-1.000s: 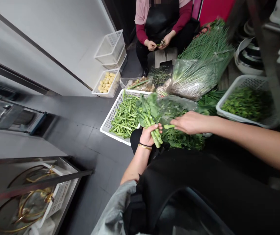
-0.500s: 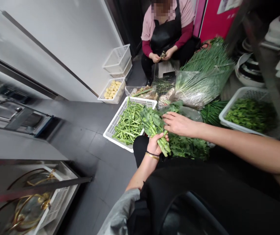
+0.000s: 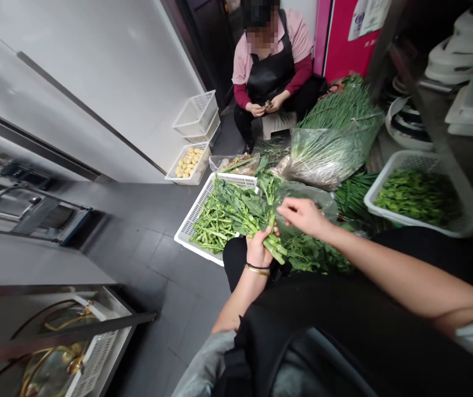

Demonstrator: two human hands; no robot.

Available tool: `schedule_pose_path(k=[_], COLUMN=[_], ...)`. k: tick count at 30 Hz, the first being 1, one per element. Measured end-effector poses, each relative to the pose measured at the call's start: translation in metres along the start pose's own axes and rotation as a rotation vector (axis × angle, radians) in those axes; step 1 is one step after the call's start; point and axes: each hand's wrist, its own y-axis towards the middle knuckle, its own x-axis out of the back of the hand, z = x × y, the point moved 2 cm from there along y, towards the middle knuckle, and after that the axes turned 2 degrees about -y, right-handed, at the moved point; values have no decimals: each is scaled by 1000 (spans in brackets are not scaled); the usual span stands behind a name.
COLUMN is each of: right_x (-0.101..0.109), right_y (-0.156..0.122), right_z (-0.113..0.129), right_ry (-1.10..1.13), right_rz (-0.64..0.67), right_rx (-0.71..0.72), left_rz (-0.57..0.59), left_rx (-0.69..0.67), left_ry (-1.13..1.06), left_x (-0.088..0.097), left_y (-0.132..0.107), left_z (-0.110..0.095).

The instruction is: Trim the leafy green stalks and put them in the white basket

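My left hand (image 3: 259,248) is wrapped round the stem ends of a bunch of leafy green stalks (image 3: 244,212), whose tops lean left over a white basket (image 3: 190,218) full of cut green stems. My right hand (image 3: 302,216) reaches in from the right and pinches a single leafy stalk (image 3: 270,190) at the top of the bunch. Loose green leaves (image 3: 317,253) lie on my lap just below the hands, partly on a clear plastic bag (image 3: 311,193).
A seated person in a black apron (image 3: 271,71) trims something small across from me. Bagged spring onions (image 3: 335,138), a white basket of greens (image 3: 416,196), a basket of potatoes (image 3: 190,162) and stacked baskets (image 3: 197,113) sit on the grey floor. A steel shelf (image 3: 66,331) stands lower left.
The bunch has tipped further left over the basket of stems. My right hand moved from the stem ends up to the top of the bunch and pinched one stalk. The view has shifted slightly.
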Motion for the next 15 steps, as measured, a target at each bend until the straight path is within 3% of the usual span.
schedule_pose_path(k=[2, 3, 7, 10, 13, 15], right_x=[0, 3, 20, 18, 3, -9], right_y=[-12, -14, 7, 20, 3, -19], right_z=[2, 2, -6, -9, -5, -1], right_ry=[-3, 36, 301, 274, 7, -105], right_rz=[31, 53, 108, 32, -226, -145], right_rx=[95, 76, -163, -186, -25, 244], left_rz=[71, 116, 240, 224, 134, 77], left_rx=[112, 164, 240, 229, 200, 160], left_ry=[-9, -16, -51, -73, -62, -42], left_x=[1, 1, -3, -9, -9, -6], left_y=[-1, -2, -9, -9, -5, -1], left_z=[-2, -3, -2, 1, 1, -2])
